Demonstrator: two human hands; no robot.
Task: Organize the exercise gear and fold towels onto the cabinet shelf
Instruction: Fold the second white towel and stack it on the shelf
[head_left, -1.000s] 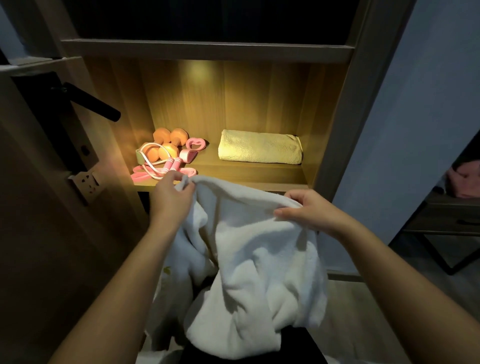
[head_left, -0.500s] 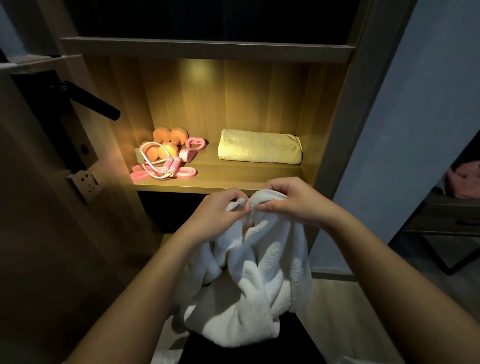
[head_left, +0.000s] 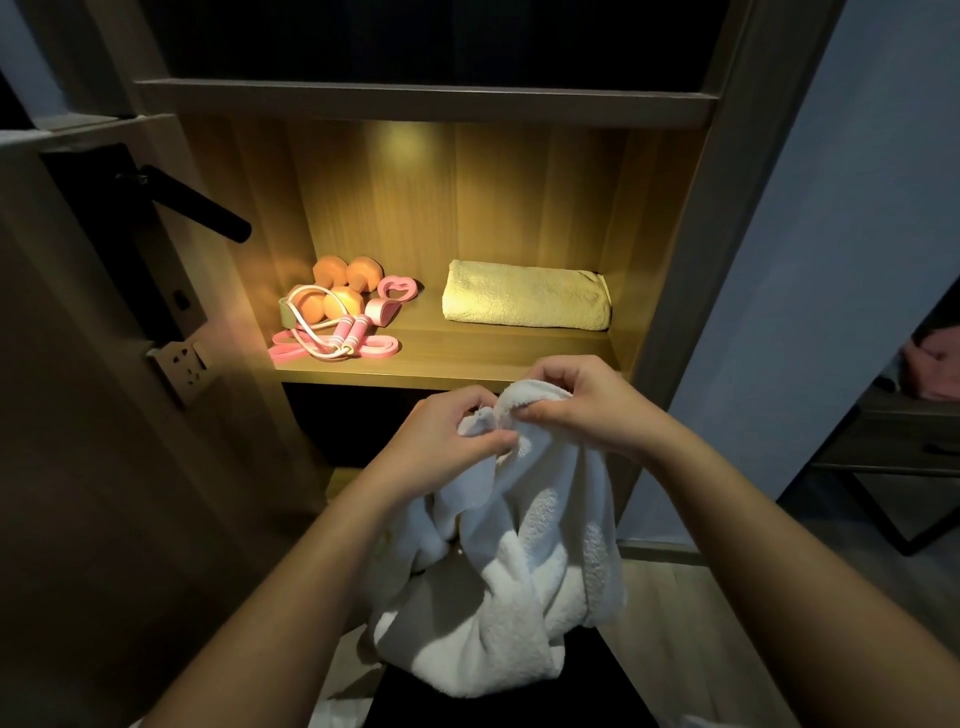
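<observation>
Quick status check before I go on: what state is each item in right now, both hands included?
White towel: unfolded, hanging bunched, top edge pinched together.
Left hand: closed on the white towel.
Right hand: closed on the white towel.
Yellow towel: folded, flat on the shelf.
Jump rope: coiled beside the dumbbells.

Two towels, one white (head_left: 511, 597) and one yellow (head_left: 524, 295); two orange dumbbells (head_left: 337, 286); one pink jump rope (head_left: 343, 332).

Shelf (head_left: 467, 358): dumbbells (head_left: 343, 283) and rope (head_left: 332, 332) at 10 o'clock, folded towel (head_left: 524, 295) at 1 o'clock, well apart. Below, before the shelf edge, both hands meet at centre, left hand (head_left: 447, 441) touching right hand (head_left: 582, 402), a towel (head_left: 519, 597) hanging beneath toward 6 o'clock.
</observation>
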